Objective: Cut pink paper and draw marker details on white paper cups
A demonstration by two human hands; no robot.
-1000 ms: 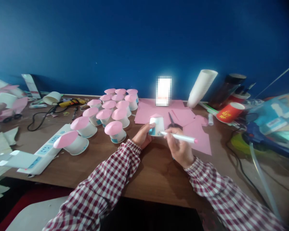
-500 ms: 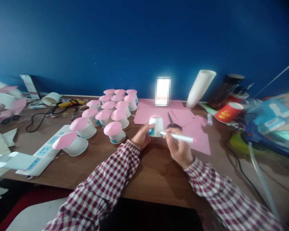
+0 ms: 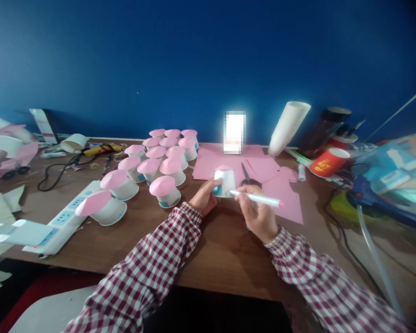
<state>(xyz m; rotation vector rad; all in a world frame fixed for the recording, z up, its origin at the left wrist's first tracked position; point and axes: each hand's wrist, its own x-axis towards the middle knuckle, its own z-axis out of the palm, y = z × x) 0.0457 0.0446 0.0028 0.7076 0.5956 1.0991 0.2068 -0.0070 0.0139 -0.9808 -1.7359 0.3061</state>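
My left hand point(image 3: 205, 196) is closed around the side of an upside-down white paper cup point(image 3: 228, 182) with a blue patch. A small pink paper cone point(image 3: 223, 167) tops this cup. My right hand point(image 3: 256, 212) pinches a white marker pen point(image 3: 263, 199) with a pink end, its tip at the cup's lower right side. Behind my right hand, dark-handled scissors point(image 3: 248, 176) lie partly hidden on pink paper point(image 3: 211, 162). Several upturned cups with pink cone tops, such as the nearest cup point(image 3: 168, 199), stand to the left.
A white power strip point(image 3: 64, 219) lies at the left. Stacked white cups point(image 3: 289, 129) lean near the blue wall. On the right are a red paper cup point(image 3: 331, 162), a blue glue gun point(image 3: 377, 199) with a cord, and a pen cap point(image 3: 301, 172).
Almost nothing differs. The pen tip stays at the cup's lower side, with at most a tiny shift of my right hand.
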